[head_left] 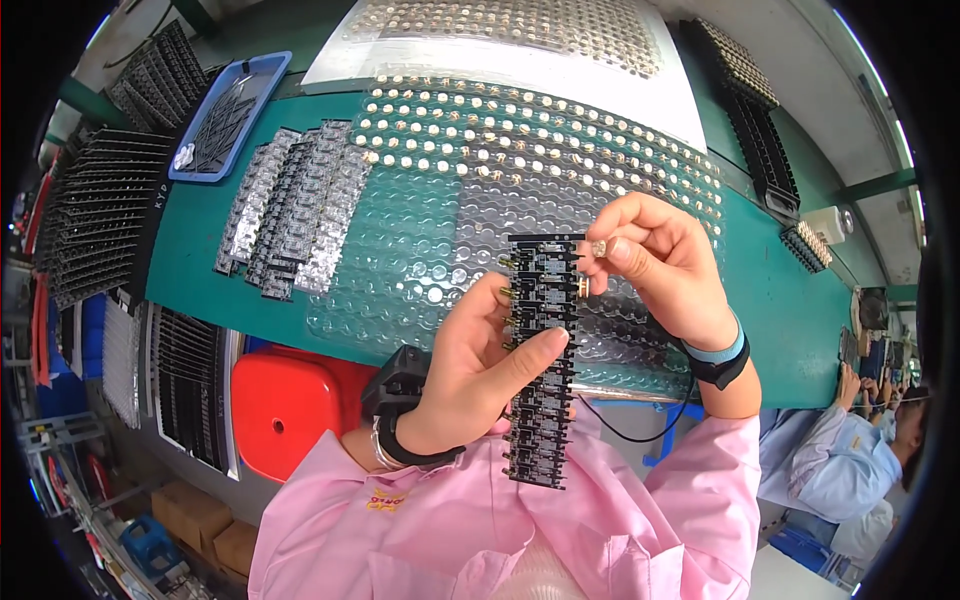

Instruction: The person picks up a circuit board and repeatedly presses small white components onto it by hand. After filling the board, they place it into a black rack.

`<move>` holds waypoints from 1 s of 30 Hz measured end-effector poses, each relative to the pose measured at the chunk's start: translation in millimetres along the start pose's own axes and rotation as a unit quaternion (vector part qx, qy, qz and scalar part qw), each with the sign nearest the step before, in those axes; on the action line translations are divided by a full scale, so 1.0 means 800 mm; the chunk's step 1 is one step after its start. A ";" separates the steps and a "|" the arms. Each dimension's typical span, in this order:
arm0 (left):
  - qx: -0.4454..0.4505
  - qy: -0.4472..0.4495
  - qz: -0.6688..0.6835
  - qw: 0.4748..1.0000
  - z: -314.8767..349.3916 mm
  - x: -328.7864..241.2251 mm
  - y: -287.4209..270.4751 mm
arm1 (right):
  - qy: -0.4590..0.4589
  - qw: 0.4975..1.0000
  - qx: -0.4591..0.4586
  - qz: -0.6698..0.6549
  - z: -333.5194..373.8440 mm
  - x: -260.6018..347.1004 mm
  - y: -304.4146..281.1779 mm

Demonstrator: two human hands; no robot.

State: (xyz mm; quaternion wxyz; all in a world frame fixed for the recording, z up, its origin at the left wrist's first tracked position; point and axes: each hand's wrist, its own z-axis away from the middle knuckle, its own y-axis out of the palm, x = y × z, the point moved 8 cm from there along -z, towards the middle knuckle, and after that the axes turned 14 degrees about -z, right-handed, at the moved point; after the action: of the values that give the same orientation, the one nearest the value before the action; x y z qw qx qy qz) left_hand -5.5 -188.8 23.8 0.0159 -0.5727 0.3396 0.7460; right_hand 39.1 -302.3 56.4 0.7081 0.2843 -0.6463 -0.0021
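Right grip point(668, 268) pinches a part point(599, 248), left grip point(465, 388) a black strip point(545, 400), near a clear tray point(412, 196) of pale discs point(451, 132).

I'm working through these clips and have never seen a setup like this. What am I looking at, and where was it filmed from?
There is no robot here: a person works with two bare hands. The single picture comes from a wide fisheye camera on that person's head, looking down, so straight edges bend near the rim and picture left is the person's left.

The left hand holds a long black strip of small repeated parts, thumb across its front. The right hand pinches a small round piece by the strip's upper right edge.

On the green table lie clear plastic trays, many pockets filled with white-topped pieces. To the left are similar strips and a blue bin with thin dark rods.
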 end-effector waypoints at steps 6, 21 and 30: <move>-0.022 0.027 -0.032 0.999 -0.006 0.005 -0.002 | -0.063 0.997 -0.026 0.024 0.006 0.009 0.006; 0.000 0.038 -0.022 0.999 -0.005 0.001 0.005 | -0.134 0.976 -0.044 0.166 0.018 0.018 0.016; -0.003 0.063 -0.051 0.997 -0.007 -0.001 0.006 | -0.145 0.966 -0.047 0.209 0.021 0.018 0.015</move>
State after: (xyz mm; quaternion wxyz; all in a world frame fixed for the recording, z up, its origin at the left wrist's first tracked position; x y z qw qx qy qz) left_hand -2.4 -195.0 26.2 0.0312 -0.6355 0.3080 0.7073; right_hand 21.3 -304.4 74.5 0.6045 0.1058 -0.7861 0.0741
